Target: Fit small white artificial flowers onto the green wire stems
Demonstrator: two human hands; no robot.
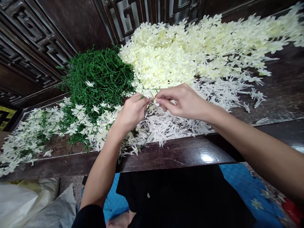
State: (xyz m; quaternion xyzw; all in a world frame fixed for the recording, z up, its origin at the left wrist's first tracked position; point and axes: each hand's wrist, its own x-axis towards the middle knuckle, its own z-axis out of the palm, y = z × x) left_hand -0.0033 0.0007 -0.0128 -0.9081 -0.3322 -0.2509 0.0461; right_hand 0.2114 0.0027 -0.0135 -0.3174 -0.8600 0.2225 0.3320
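Observation:
Over the middle of the dark wooden bench my left hand (134, 109) pinches a thin green plastic flower stem. Close against it, my right hand (179, 99) has thumb and forefinger pressed together on a small white artificial flower piece (156, 102) at the stem. Behind the hands spreads a big heap of cream-white petals (163, 60). A pile of green plastic stems (99, 74) lies beyond my left hand. White spiky stamen pieces (171, 125) are scattered beneath and to the right of my hands.
White flowers on green stems (38, 129) cover the left part of the bench (166, 155). A carved dark wooden backrest (125, 15) rises behind the heaps. Pale sacks (54, 209) stand at lower left. Blue matting (242, 180) and a red object (293, 210) show below.

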